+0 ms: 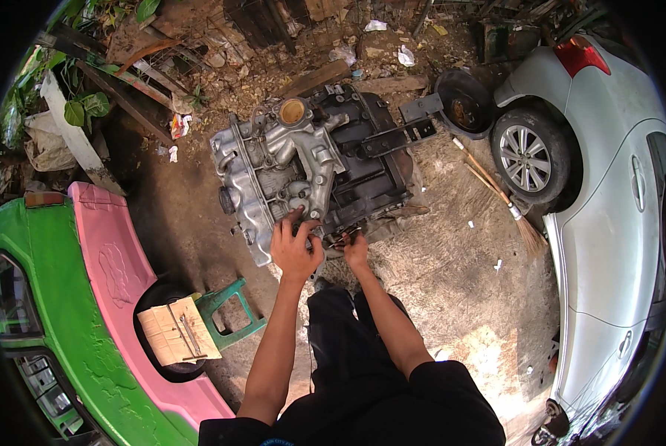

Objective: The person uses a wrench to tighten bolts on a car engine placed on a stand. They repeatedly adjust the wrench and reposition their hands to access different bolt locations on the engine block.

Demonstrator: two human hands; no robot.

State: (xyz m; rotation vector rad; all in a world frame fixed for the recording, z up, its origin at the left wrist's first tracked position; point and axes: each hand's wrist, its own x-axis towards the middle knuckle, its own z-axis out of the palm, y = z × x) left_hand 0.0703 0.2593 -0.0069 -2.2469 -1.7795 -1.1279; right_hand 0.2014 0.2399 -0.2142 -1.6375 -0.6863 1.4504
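A large engine (pixel 257 178) with a silver intake manifold, a round yellowish opening on top and a black lower section rests low in front of me. My left hand (pixel 297 249) is on its near side, fingers bent and apart over the silver casting, holding nothing that I can see. Just to the right, my right hand (pixel 355 253) is closed at the dark near edge of the engine, on something small that I cannot make out.
A green-and-pink car (pixel 102 245) stands left, beside a green stool (pixel 237 327) and cardboard (pixel 162 331) with tools. A silver car (pixel 608 223) stands right, near a broom (pixel 530 230) and black basin (pixel 481 108). Wood and litter lie behind.
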